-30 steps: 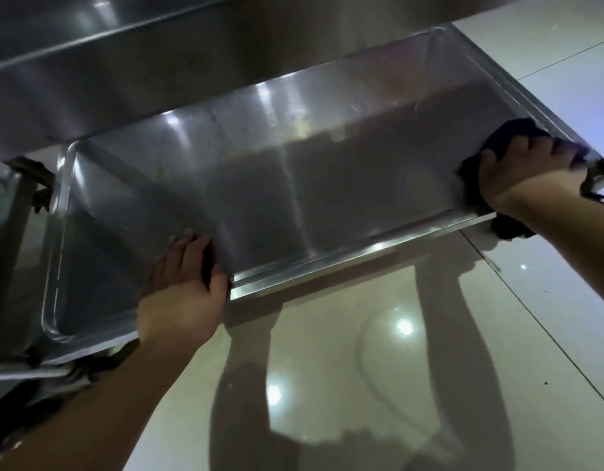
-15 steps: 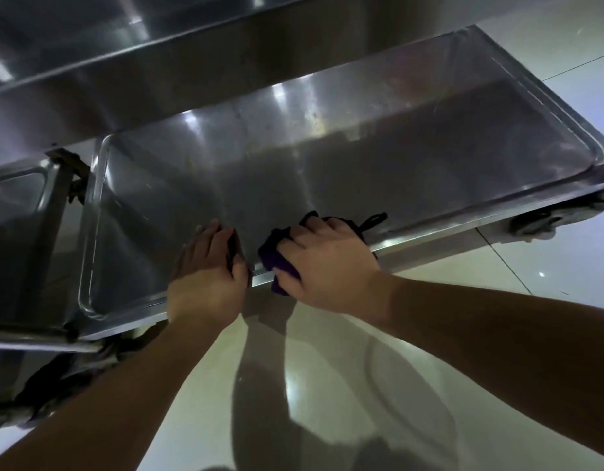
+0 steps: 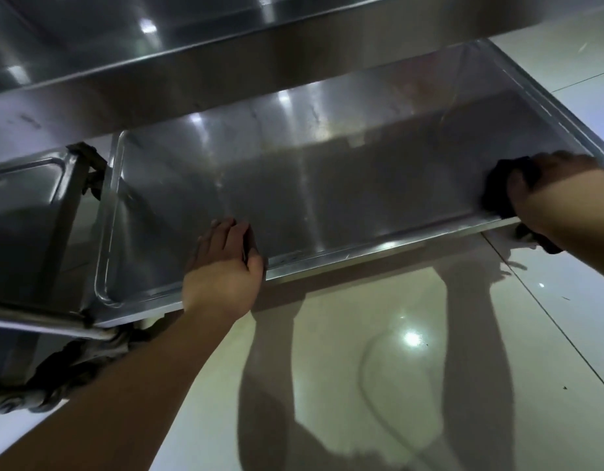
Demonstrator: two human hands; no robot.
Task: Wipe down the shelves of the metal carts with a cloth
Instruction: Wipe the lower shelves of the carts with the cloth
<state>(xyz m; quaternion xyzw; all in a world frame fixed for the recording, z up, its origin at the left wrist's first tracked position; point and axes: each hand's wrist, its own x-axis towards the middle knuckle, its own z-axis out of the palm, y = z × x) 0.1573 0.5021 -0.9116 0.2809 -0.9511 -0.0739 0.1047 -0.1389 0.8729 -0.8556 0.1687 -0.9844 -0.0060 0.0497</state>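
Note:
The bottom shelf (image 3: 328, 185) of a stainless steel cart lies below me, a shallow tray with a raised rim. My left hand (image 3: 226, 266) grips the near rim of that shelf, fingers curled over the edge. My right hand (image 3: 545, 188) presses a dark cloth (image 3: 497, 192) against the shelf's near right corner, with part of the cloth hanging below the rim. The cart's upper shelf (image 3: 192, 35) overhangs at the top of the view.
A second metal cart (image 3: 25, 212) stands against the first on the left, with a caster wheel (image 3: 79, 365) under the near left corner. Glossy pale floor tiles (image 3: 395, 368) fill the foreground and right, reflecting my arms.
My right hand has swept the cloth along the near rim from beside my left hand to the shelf's right corner. My left hand stays on the rim.

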